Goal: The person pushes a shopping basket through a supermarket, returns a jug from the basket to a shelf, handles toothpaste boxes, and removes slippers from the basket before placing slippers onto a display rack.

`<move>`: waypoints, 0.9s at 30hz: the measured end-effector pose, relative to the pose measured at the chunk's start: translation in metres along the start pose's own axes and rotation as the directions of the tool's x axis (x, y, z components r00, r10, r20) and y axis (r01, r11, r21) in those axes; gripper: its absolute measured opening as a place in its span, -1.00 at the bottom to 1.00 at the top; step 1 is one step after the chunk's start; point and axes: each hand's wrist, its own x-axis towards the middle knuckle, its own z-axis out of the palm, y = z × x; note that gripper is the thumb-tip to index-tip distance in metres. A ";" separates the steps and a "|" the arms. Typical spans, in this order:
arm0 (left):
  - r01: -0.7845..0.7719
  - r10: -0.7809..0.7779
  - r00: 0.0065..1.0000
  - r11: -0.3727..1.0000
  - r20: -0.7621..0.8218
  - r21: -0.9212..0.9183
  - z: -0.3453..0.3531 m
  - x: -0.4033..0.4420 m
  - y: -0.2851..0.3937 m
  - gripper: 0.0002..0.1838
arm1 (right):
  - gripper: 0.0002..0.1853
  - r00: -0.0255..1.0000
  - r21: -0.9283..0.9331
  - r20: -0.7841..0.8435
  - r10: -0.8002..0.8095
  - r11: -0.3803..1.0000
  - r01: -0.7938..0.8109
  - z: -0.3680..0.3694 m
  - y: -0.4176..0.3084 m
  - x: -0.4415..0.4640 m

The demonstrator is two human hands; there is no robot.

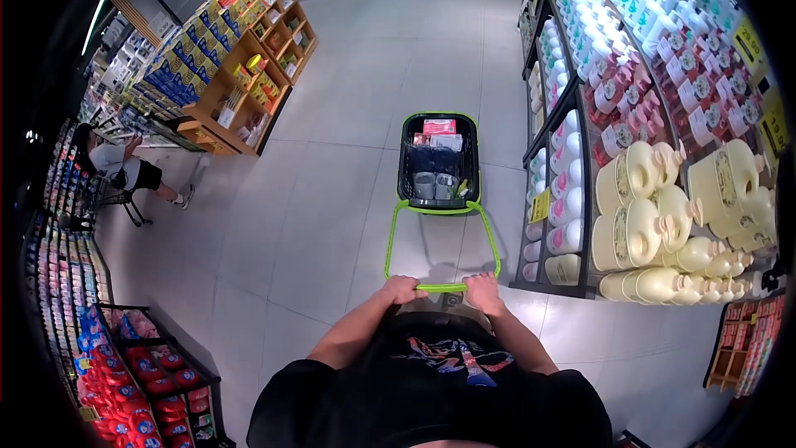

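Both my hands are closed round the green handle of a rolling shopping basket. My left hand holds the handle's left end, and my right hand holds its right end. Ahead of me on the floor stands the black basket with a green rim. Inside it lie a pink-and-white package at the far end, a dark item in the middle, two greyish cup-like items and a small green item at the near end.
Shelves of cream bottles and pump bottles stand close on the right. A wooden display is at the back left. A person with a cart is at the far left; red packages fill a rack at the lower left.
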 end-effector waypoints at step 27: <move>-0.086 0.084 0.996 0.994 -0.031 -0.069 -0.411 0.323 -0.100 -0.36 | -0.78 0.976 -0.104 0.050 0.211 0.973 -0.206 -0.167 0.176 0.472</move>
